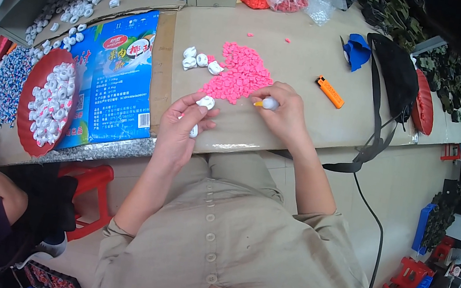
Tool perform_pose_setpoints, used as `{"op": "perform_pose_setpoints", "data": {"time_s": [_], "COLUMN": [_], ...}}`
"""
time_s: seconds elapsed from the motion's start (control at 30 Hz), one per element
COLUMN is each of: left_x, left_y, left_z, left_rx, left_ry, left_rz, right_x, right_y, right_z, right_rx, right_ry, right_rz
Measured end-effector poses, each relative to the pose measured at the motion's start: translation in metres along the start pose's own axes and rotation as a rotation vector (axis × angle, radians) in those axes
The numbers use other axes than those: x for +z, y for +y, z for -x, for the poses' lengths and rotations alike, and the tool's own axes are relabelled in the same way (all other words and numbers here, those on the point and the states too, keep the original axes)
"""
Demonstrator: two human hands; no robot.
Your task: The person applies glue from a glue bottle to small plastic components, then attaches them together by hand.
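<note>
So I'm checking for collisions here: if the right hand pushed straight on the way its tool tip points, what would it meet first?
The right hand holds a small white tool with a yellow tip pointing left. Straight on, it would probably meet the lower edge of the pink pile first, or else the white piece in the left hand; depth is unclear.

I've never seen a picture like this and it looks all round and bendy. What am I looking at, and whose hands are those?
The picture comes from a camera worn on a person's head, looking down, so you see that person's own arms. Its wide lens bends straight edges. The left hand holds small white pieces. The right hand pinches a little white and yellow piece beside a pile of pink bits on the table. Also there: an orange lighter, a blue printed bag, and a red tray full of white pieces. Another person sits at the lower left.
</note>
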State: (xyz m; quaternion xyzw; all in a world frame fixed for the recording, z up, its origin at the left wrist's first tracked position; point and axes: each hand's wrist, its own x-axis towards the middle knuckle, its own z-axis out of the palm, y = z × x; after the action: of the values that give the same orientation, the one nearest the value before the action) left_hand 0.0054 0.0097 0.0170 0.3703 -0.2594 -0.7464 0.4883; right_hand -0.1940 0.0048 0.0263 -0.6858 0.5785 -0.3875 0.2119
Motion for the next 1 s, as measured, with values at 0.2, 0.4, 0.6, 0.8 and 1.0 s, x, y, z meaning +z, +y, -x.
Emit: {"op": "perform_pose_setpoints", "data": {"time_s": [0.2, 0.4, 0.6, 0.8, 1.0], "left_x": [0.0, -0.004, -0.004, -0.004, -0.001], "left_y": [-0.006, -0.005, -0.006, -0.01, -0.014], "left_z": [0.0, 0.001, 0.001, 0.001, 0.003], "left_rx": [0.047, 0.026, 0.033, 0.079, 0.135], "left_ry": [-0.039, -0.044, -0.051, -0.069, -0.08], "left_rz": [-0.039, -0.004, -0.024, -0.096, -0.195], "right_x": [0.005, 0.002, -0.004, 0.001, 0.012], "right_y": [-0.003, -0.018, 0.0, -0.001, -0.024], "right_z": [-0.006, -0.005, -0.014, -0.015, 0.007], "right_rx": [-0.041, 0.208, -0.097, -0.166, 0.26], "right_ry": [-0.039, -0.161, -0.192, -0.195, -0.153], "right_rz": [0.203, 0.281, 0.101, 0.174, -0.563]}}
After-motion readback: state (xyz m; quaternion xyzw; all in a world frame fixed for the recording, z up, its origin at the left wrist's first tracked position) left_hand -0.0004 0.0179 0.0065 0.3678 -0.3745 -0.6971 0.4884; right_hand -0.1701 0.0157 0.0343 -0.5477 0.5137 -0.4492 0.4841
